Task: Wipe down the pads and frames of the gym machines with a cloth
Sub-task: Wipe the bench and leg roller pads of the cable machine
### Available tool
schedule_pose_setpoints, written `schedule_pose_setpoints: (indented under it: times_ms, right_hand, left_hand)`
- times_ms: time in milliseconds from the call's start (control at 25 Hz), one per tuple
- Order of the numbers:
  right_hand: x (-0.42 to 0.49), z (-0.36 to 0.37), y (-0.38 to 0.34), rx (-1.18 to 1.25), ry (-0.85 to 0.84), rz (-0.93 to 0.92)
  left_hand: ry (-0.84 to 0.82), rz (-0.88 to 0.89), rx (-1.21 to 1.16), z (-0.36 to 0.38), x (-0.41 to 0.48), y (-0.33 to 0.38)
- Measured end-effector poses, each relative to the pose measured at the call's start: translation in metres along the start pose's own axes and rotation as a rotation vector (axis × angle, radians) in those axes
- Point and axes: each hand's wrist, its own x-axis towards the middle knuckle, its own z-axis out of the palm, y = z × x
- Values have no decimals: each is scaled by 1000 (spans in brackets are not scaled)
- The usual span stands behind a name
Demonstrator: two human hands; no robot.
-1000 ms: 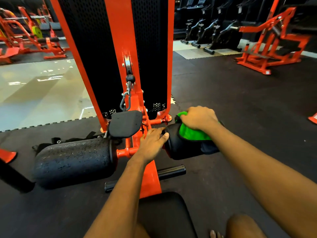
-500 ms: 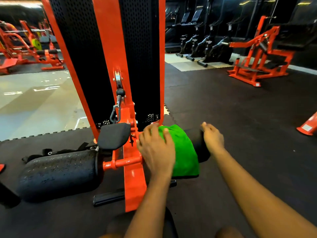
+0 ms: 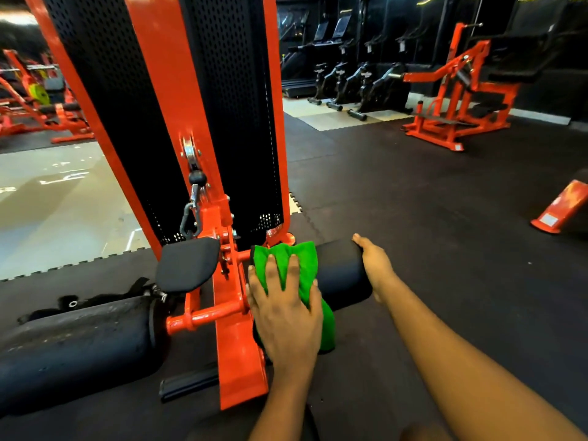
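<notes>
1. Head view, middle: the left grip [image 3: 284, 310] lies flat with its fingers spread, pressing the green cloth [image 3: 288, 265] onto the inner end of the right roller pad [image 3: 342, 275], just beside the orange frame [image 3: 237, 332]. The cloth drapes over the roller's top and hangs down its near face.
2. Head view, right: the right grip [image 3: 375, 265] sits at the roller's outer end with the thumb on top. Its fingers are hidden round the end, so I cannot tell whether they curl on the pad or lie flat.
3. Likely risk: such a roller probably turns on its axle. If the right grip steadies it only loosely, the pad could spin under the press and the cloth would ride along without scrubbing.
4. The cloth is pressed, not pinched. A fast stroke could bunch it, snag it on the frame's bolts, or drop the hanging part to the floor [image 3: 413, 233].
5. The left roller pad [image 3: 79, 345] looks speckled and may get overlooked.
</notes>
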Motion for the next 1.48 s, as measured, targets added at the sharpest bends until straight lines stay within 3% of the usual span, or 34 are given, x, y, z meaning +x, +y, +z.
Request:
schedule_pose_setpoints:
  times_ms: [120,240,320,360,480,560,760,840,920,1000,1040,1240,1360,1480]
  right_hand:
    - [0,0,2,27,15,-28]
    - [7,0,4,29,43,-54]
    - [9,1,7,-1,55,-47]
    - [11,1,8,-11,61,-51]
    - [15,1,12,10,61,-95]
    - [15,1,11,17,61,-93]
    - [21,0,14,-9,57,-94]
    - [22,0,15,-23,60,-119]
    - [23,0,15,-44,69,-142]
    - [24,0,15,-65,73,-154]
    - [24,0,15,-69,71,-156]
    - [19,-1,14,-45,47,-159]
    - [19,-1,17,-27,44,-176]
    - [19,-1,17,-30,46,-174]
  left_hand:
    - [-45,-5,-39,-6,32,-5]
    - [-460,-176,-85,-2,105,-17]
    - [-591,-229,-114,0,125,-23]
    - [-528,-195,-88,-1,120,-21]
    - [-101,-61,-118,2,58,-17]
    - [29,-21,-137,8,14,-18]
    - [-46,-15,48,9,25,-11]
    - [-220,9,158,-1,65,-4]
    - [-449,-25,123,-7,102,12]
    - [-573,-62,105,-5,118,31]
    - [-554,-69,125,-3,119,36]
    - [-110,51,157,2,29,25]
    - [-78,54,115,6,-10,22]
    - [-109,71,141,8,18,30]
